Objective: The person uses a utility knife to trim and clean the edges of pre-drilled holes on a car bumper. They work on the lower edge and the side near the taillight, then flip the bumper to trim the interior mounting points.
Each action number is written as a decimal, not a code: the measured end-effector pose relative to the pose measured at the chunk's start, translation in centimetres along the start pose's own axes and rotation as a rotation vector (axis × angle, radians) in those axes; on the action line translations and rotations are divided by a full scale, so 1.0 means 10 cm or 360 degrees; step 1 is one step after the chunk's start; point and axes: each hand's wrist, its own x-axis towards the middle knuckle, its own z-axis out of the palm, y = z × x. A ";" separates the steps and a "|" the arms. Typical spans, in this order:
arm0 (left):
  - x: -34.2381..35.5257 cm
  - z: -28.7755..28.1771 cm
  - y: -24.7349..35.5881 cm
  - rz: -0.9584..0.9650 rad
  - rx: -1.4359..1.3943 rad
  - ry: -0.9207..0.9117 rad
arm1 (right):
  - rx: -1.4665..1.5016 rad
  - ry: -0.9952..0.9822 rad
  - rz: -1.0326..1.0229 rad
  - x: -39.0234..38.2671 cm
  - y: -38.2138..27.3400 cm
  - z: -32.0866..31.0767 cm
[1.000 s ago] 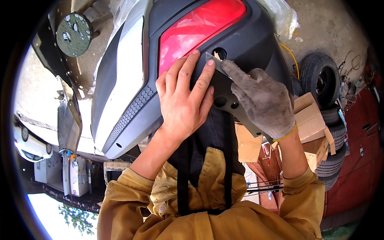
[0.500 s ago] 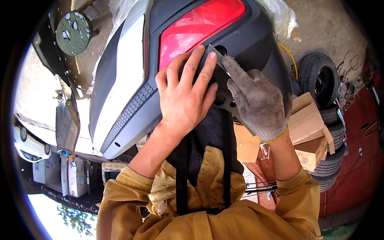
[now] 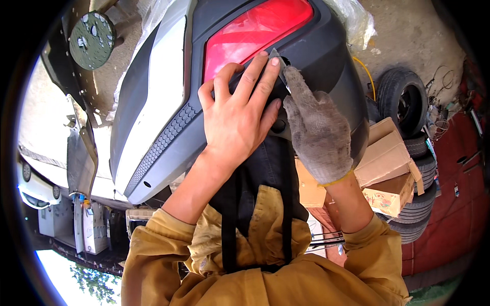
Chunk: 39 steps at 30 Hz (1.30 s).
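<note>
A black and white plastic bumper with a red lens lies under both hands. My left hand, bare, is spread on it below the lens, two fingertips pressing a thin grey triangular piece beside a hole. My right hand, in a dirty grey glove, has its index finger pointed along that piece and the others curled round a thin silvery tool, mostly hidden, at the piece's edge.
Stacked tires and cardboard boxes stand at the right, near a yellow hose. Clear plastic wrap lies behind the bumper. A round green object, metal panels and a white car are at the left.
Both hands and the grey piece have moved slightly upward along the lens's lower edge. The gloved hand has also shifted left, and the bumper sits slightly further left in view.
</note>
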 end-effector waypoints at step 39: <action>0.79 0.00 -0.17 -0.0375 -0.0900 0.0023 | 0.0691 0.0735 0.0075 -0.44 0.05 -0.15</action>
